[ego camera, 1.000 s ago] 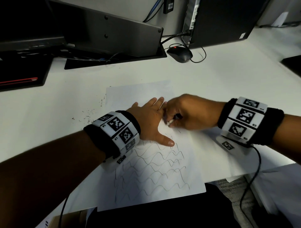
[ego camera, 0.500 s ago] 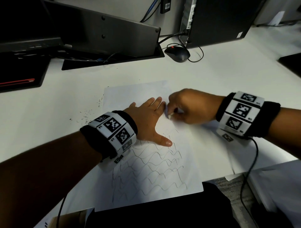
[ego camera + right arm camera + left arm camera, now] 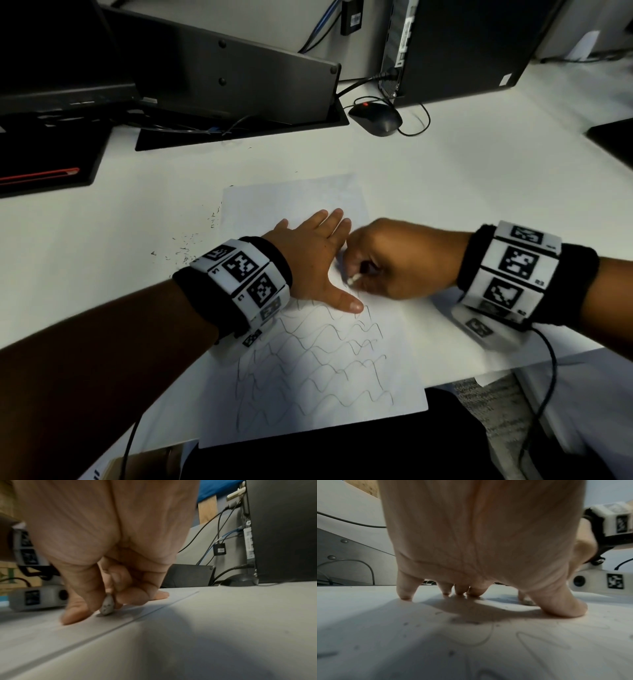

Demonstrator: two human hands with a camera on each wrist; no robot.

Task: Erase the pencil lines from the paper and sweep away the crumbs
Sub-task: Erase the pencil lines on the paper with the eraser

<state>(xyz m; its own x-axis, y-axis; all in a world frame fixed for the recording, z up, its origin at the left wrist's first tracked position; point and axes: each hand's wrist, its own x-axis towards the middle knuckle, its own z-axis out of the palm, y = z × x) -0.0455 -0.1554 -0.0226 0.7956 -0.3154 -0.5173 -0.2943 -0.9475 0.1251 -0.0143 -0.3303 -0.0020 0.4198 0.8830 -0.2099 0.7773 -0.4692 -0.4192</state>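
While the sheet is pinned, the eraser works at the top edge of the pencil waves; left to right:

crumbs point(image 3: 185, 248): dark specks on the desk point(image 3: 445, 192), middle left of the head view, just beyond the sheet's left edge.

left hand point(image 3: 310, 260): flat, fingers straight and spread, pressing the paper point(image 3: 294, 202) at centre frame; it holds nothing. Its thumb tip lies on the topmost wave.

pencil lines point(image 3: 315, 370): wavy rows running left to right, filling the sheet's lower half, below both hands; upper half looks bare.

eraser point(image 3: 353, 279): small white stub, tip on the paper just right of the left thumb.

right hand point(image 3: 394, 260): fingers curled, pinching the eraser; it is the nearer hand to the lines, which lie below and left of it.

next move, as a judgement: rubbing strokes downward into the rows.
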